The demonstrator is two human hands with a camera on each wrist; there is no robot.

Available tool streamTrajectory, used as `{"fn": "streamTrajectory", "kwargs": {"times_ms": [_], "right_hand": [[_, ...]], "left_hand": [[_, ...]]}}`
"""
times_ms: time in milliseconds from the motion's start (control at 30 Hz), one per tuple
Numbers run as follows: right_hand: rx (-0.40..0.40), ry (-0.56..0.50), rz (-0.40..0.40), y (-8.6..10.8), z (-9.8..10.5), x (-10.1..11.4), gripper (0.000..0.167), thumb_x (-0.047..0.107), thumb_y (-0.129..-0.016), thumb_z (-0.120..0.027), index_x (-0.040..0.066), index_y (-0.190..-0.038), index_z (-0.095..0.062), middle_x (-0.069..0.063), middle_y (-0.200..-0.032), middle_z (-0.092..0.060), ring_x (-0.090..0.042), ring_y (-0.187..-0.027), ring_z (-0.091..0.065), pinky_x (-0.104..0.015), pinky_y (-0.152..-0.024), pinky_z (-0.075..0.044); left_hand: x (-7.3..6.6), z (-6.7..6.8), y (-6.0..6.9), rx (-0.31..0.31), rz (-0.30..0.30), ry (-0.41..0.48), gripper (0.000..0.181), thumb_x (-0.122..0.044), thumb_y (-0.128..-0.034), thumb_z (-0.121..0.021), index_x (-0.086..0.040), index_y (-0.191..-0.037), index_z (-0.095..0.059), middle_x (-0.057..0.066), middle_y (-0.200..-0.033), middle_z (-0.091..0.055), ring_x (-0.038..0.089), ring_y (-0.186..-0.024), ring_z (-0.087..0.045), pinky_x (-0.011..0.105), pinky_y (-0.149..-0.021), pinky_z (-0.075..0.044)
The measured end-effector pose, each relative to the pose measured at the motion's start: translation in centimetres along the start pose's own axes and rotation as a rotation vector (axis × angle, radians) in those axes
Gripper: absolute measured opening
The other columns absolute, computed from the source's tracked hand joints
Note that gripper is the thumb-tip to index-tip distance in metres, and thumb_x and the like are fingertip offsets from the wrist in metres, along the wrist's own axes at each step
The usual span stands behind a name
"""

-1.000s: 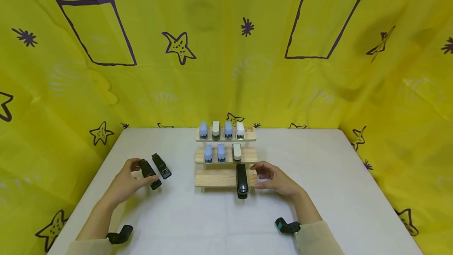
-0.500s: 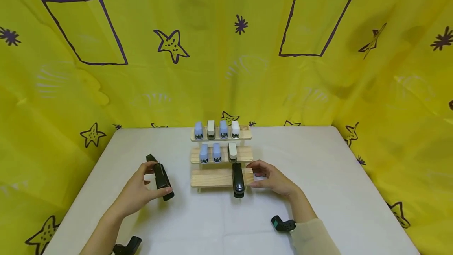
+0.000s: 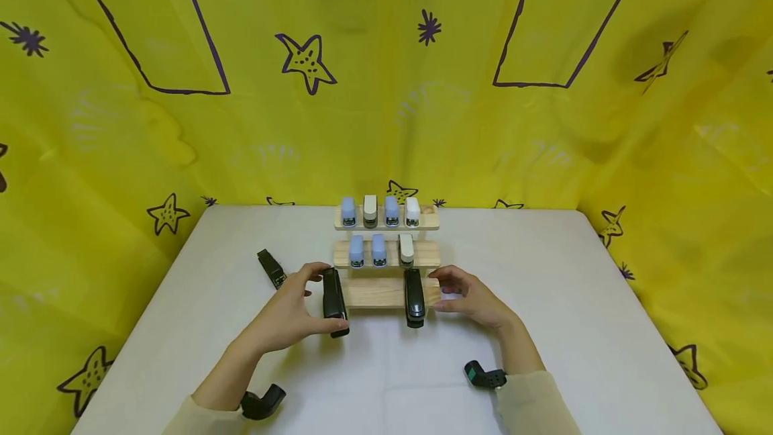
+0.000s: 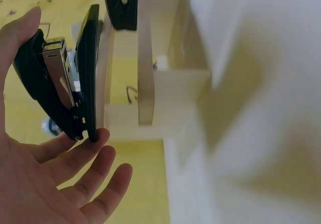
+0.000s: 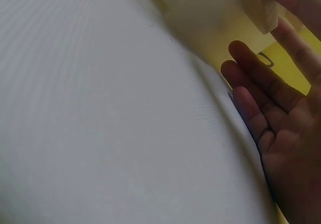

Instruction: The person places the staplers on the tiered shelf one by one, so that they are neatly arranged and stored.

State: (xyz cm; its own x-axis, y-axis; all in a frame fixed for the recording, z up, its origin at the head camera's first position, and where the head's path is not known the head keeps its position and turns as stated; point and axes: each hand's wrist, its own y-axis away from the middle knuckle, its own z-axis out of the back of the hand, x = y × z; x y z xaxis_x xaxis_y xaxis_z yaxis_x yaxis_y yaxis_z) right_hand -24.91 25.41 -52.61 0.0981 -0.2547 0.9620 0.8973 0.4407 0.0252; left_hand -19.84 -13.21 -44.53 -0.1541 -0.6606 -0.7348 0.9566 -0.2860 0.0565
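Note:
My left hand (image 3: 282, 317) grips a black stapler (image 3: 333, 297) lengthwise, thumb at its near end and fingers at its far end. It is at the left end of the bottom tier of a wooden stepped rack (image 3: 374, 294). In the left wrist view the stapler (image 4: 89, 78) stands beside the board's edge, its metal magazine showing; I cannot tell whether it touches the board. My right hand (image 3: 474, 301) pinches the right end of the bottom tier between thumb and forefinger; the other fingers hang below the board (image 5: 261, 8). Another black stapler (image 3: 414, 297) lies on that tier's right part.
Small blue and white staplers stand on the middle tier (image 3: 426, 254) and top tier (image 3: 430, 217). One more black stapler (image 3: 272, 267) lies on the white table (image 3: 513, 247), partly behind my left hand. A yellow curtain (image 3: 386, 119) hangs behind.
My left hand has carried the black stapler rightward from the left part of the table to the rack's bottom tier. The right hand stays at the rack's right end. The head view shifted slightly.

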Motion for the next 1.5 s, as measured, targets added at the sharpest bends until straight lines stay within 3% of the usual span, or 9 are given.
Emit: {"fn": "streamTrajectory", "kwargs": {"times_ms": [133,533,767,1133,1300,1500], "right_hand": [[-0.005,-0.005,0.0,0.2,0.1,0.2,0.056,0.014,-0.082,-0.087,0.009,-0.133,-0.062,-0.014,-0.142,-0.057,-0.028,-0.116,-0.058,-0.035,-0.1,-0.048],[-0.007,0.006,-0.007,0.2,0.2,0.1,0.056,0.011,-0.082,-0.087,0.007,-0.132,-0.062,-0.013,-0.139,-0.059,-0.025,-0.114,-0.059,-0.034,-0.099,-0.048],[-0.012,0.014,0.0,0.5,0.3,-0.1,0.055,0.011,-0.082,-0.086,0.006,-0.131,-0.061,-0.014,-0.139,-0.059,-0.025,-0.113,-0.06,-0.029,-0.098,-0.049],[-0.002,0.014,-0.009,0.4,0.2,0.1,0.056,0.013,-0.082,-0.087,0.008,-0.132,-0.062,-0.016,-0.142,-0.058,-0.028,-0.114,-0.058,-0.03,-0.098,-0.048],[0.002,0.007,0.003,0.3,0.1,0.2,0.056,0.011,-0.082,-0.087,0.008,-0.133,-0.062,-0.016,-0.143,-0.058,-0.028,-0.115,-0.058,-0.029,-0.098,-0.048],[0.006,0.008,0.002,0.0,0.2,0.4,0.056,0.012,-0.082,-0.087,0.008,-0.132,-0.062,-0.016,-0.141,-0.058,-0.028,-0.114,-0.058,-0.03,-0.098,-0.048]], "left_hand": [[-0.7,-0.9,-0.5,0.019,0.001,-0.014,0.104,-0.061,-0.0677,-0.091,-0.026,-0.152,-0.041,0.007,-0.151,-0.05,0.036,-0.133,-0.052,0.058,-0.103,-0.048],[-1.9,-2.8,-1.2,0.032,-0.003,0.0,0.108,-0.057,-0.0645,-0.095,-0.023,-0.153,-0.043,0.008,-0.148,-0.053,0.029,-0.137,-0.052,0.056,-0.111,-0.044],[-2.7,-4.3,-1.5,0.024,-0.037,-0.011,0.111,-0.058,-0.0632,-0.095,-0.015,-0.152,-0.046,0.01,-0.148,-0.055,0.029,-0.138,-0.051,0.054,-0.114,-0.042],[-3.0,-6.3,-2.2,-0.003,-0.092,-0.009,0.105,-0.059,-0.0645,-0.094,-0.022,-0.151,-0.047,0.005,-0.148,-0.054,0.029,-0.137,-0.048,0.055,-0.111,-0.044],[-3.2,-6.7,-2.4,-0.029,-0.105,-0.042,0.104,-0.06,-0.0649,-0.093,-0.024,-0.152,-0.047,0.001,-0.15,-0.054,0.03,-0.14,-0.046,0.056,-0.11,-0.045],[-3.5,-6.7,-2.6,-0.036,-0.07,-0.07,0.106,-0.064,-0.0664,-0.09,-0.025,-0.154,-0.046,0.005,-0.149,-0.057,0.031,-0.139,-0.045,0.055,-0.108,-0.046]]}}
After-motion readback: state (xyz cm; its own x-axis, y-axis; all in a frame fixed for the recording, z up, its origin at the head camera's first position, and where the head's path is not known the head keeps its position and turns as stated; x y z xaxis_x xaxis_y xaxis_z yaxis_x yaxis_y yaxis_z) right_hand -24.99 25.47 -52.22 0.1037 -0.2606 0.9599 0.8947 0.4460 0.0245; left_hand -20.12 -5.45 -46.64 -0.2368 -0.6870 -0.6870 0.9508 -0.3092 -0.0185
